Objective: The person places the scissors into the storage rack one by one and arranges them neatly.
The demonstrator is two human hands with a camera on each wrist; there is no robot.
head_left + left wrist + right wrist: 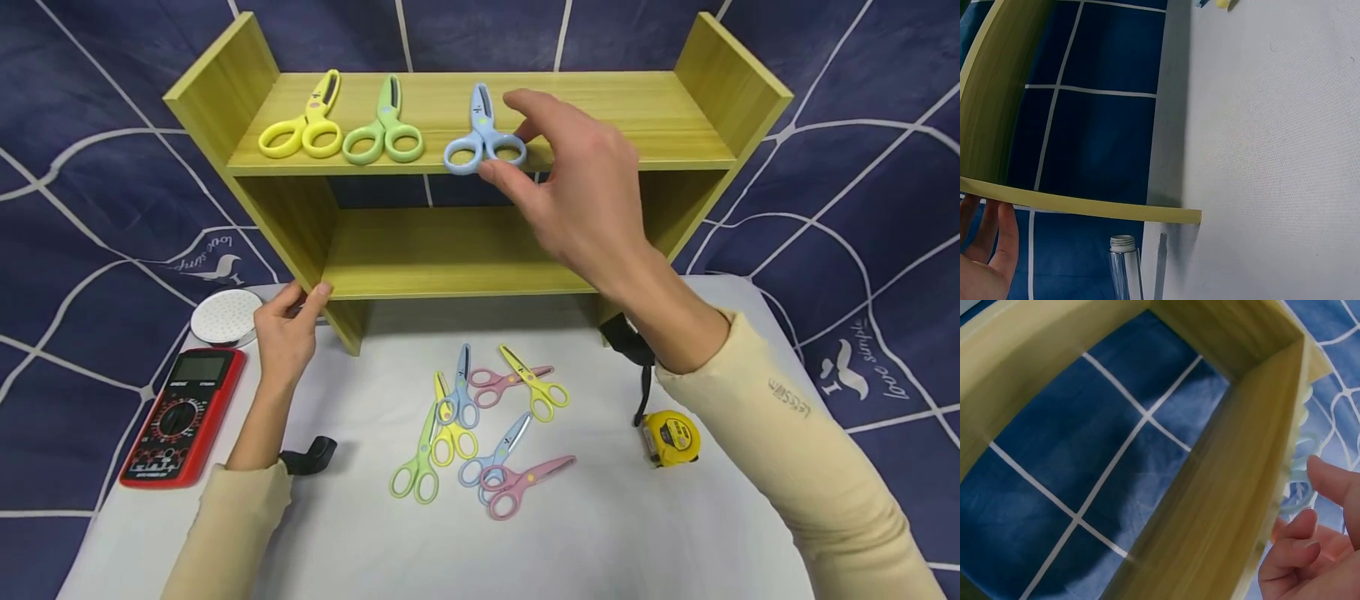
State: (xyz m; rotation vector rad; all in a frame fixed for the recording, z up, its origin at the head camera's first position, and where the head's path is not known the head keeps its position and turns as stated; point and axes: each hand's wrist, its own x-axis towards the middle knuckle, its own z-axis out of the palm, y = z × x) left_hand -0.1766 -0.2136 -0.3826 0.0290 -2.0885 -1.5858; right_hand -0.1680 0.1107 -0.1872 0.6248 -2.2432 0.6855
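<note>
A yellow-green wooden shelf (450, 250) stands on the white table (600, 533). On its top board lie yellow scissors (303, 133), green scissors (384, 137) and blue scissors (483, 142) in a row. My right hand (501, 135) hovers at the blue scissors' handles with its fingers spread and its thumb by a handle ring. In the right wrist view the right hand (1310, 537) shows loosely curled fingers beside the shelf's edge. My left hand (303, 293) pinches the shelf's lower left corner, and its fingers (988, 250) lie under the board. Several pastel scissors (480, 433) lie on the table in a loose heap.
A red multimeter (183, 417) and a white round disc (225, 317) lie at the table's left. A yellow tape measure (671, 437) sits at the right, by my right forearm. A clear bottle neck (1124, 269) shows near the left hand. Dark blue patterned cloth surrounds the table.
</note>
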